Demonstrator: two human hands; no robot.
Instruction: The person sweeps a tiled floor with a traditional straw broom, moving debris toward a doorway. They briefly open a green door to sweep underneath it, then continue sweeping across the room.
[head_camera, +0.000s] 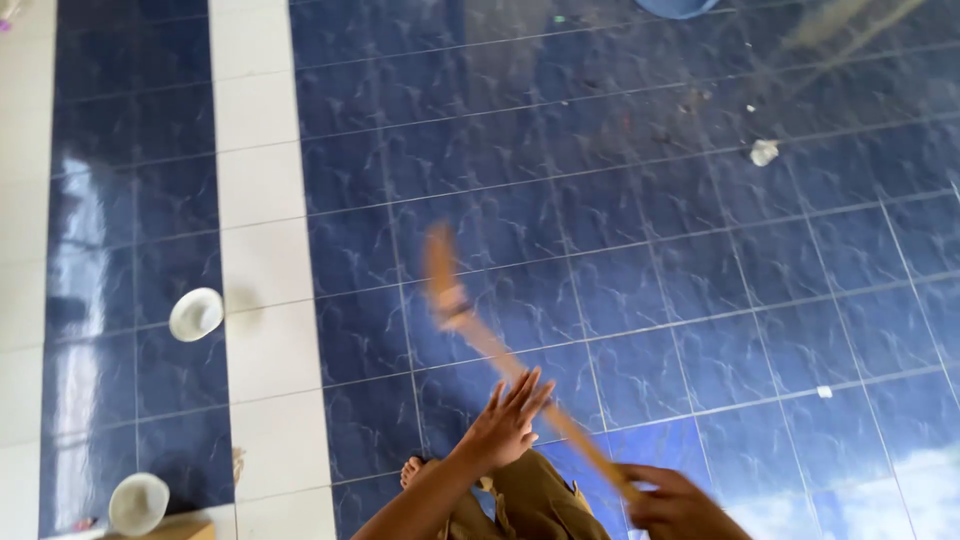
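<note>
Probably light, stiff wooden stick (500, 350), motion-blurred, slanting above blue tiled floor (700, 250). Right hand (675, 505) closed around lower end. Left hand (510, 420) beside shaft, fingers spread, contact unclear. Best hold: near end. White bowls (196, 314) well apart at left.

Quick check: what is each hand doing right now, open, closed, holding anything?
Left hand: open, fingers spread, against the blurred wooden stick, not gripping it.
Right hand: closed around the stick's lower end.

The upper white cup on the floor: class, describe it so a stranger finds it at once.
Find the white tile stripe crossing the dark blue floor. Just left of it lies a white cup, tipped so its opening shows. A second white cup sits lower, near the bottom edge.
</note>
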